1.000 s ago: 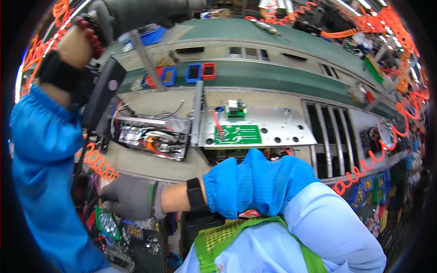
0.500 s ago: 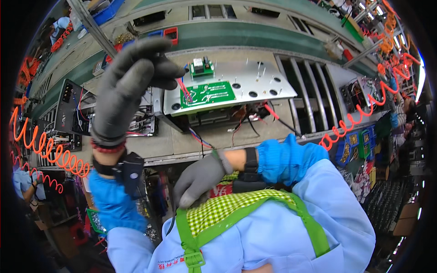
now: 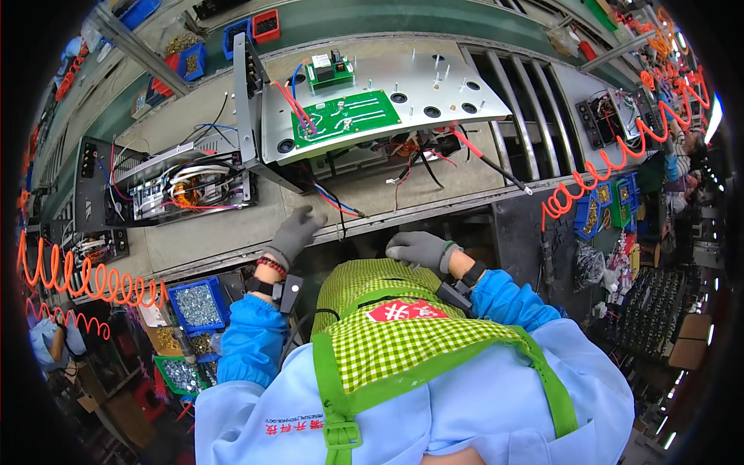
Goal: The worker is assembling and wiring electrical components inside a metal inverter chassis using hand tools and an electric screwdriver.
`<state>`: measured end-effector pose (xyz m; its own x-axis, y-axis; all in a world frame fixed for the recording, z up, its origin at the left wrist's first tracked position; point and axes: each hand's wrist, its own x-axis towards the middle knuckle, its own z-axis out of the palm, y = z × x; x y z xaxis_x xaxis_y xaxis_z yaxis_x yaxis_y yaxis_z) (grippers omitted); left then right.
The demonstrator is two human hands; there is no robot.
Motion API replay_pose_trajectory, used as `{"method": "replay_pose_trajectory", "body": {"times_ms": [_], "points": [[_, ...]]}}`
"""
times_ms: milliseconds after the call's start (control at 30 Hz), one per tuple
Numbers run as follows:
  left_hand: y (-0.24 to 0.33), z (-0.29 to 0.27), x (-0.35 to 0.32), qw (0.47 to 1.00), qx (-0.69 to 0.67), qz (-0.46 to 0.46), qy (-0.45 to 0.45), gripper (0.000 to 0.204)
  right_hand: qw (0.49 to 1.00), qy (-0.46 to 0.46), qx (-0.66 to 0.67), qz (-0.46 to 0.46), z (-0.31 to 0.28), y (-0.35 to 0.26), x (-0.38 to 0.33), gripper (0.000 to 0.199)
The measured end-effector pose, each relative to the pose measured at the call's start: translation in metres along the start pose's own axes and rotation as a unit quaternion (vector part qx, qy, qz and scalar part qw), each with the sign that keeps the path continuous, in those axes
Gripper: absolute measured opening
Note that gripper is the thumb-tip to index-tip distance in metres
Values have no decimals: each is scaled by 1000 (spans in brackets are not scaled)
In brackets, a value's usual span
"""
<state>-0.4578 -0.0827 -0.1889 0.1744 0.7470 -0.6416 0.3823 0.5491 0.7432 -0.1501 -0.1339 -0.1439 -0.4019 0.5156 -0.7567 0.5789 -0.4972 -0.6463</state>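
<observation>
Over the front edge of the worktop [image 3: 182, 244], your left hand [image 3: 294, 235], in a grey fabric glove, is loosely open, with nothing seen in its grasp. Its fingertips are near a bundle of thin red and blue wires [image 3: 333, 203] that hangs forward toward that edge. Your right hand [image 3: 422, 252], in a matching grey glove, is off the worktop, just outside the front edge and before your apron; its fingers are bent, but its palm is hidden, so you cannot tell whether it grips anything.

Behind both hands, set back from the front edge, stands a unit topped by a flat silver metal plate [image 3: 418, 74]. The plate carries 2 boards: a flat green rectangular circuit board [image 3: 349, 115] near its front left corner, and a smaller green board with black block-shaped components [image 3: 329, 71] toward its rear left. An upright grey sheet-metal panel [image 3: 249, 124] stands at the plate's left edge. From under the plate's front edge, 1 thick red-and-black cable [image 3: 492, 165] runs toward the worktop's front edge. Farther left sits an open black metal chassis [image 3: 102, 200] with a copper-orange coil [image 3: 186, 194] inside.
</observation>
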Motion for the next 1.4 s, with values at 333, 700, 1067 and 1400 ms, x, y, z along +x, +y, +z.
{"method": "replay_pose_trajectory", "body": {"times_ms": [333,700,1067,1400], "points": [[6,50,37,853,-507,67,-104,31,857,295,-145,-396,-12,-65,89,53],[-10,74,26,855,-511,78,31,30,955,181,-123,-201,-12,-92,139,48],[93,79,-64,803,229,409,368,57,863,-85,-489,-95,-146,-14,-125,33],[194,118,-115,869,145,473,-15,34,710,49,-615,-339,-176,-146,-184,20]]}}
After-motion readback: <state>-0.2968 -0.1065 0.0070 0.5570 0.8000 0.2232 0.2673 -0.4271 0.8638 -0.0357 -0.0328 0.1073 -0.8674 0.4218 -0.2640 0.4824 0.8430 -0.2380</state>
